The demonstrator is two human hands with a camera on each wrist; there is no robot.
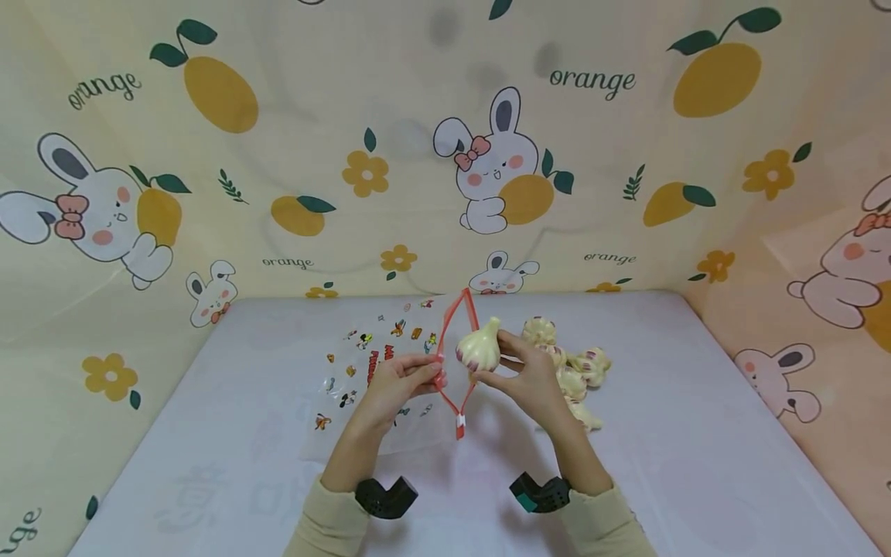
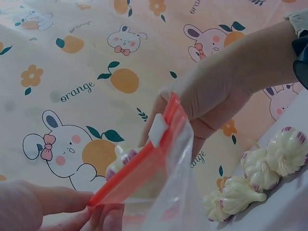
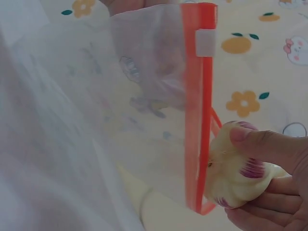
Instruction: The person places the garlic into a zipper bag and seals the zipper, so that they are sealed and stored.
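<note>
My left hand [image 1: 397, 387] pinches the red rim of a clear plastic zip bag [image 1: 418, 425] printed with small cartoon figures. The bag's mouth gapes in a diamond shape, and a white slider [image 2: 158, 130] sits at its near end. In my right hand [image 1: 532, 379] is a garlic bulb [image 1: 479, 348], cream with purple streaks, held between thumb and fingers. The right wrist view has this bulb right at the red rim [image 3: 198, 120], its root side towards the opening. From the left wrist view, the rim partly hides the bulb.
Several more garlic bulbs [image 1: 572, 381] lie in a cluster on the white table [image 1: 661, 464], right of my right hand. A patterned cloth [image 1: 390, 93] with rabbits and oranges stands behind and along both sides. Each wrist wears a black camera mount [image 1: 386, 497].
</note>
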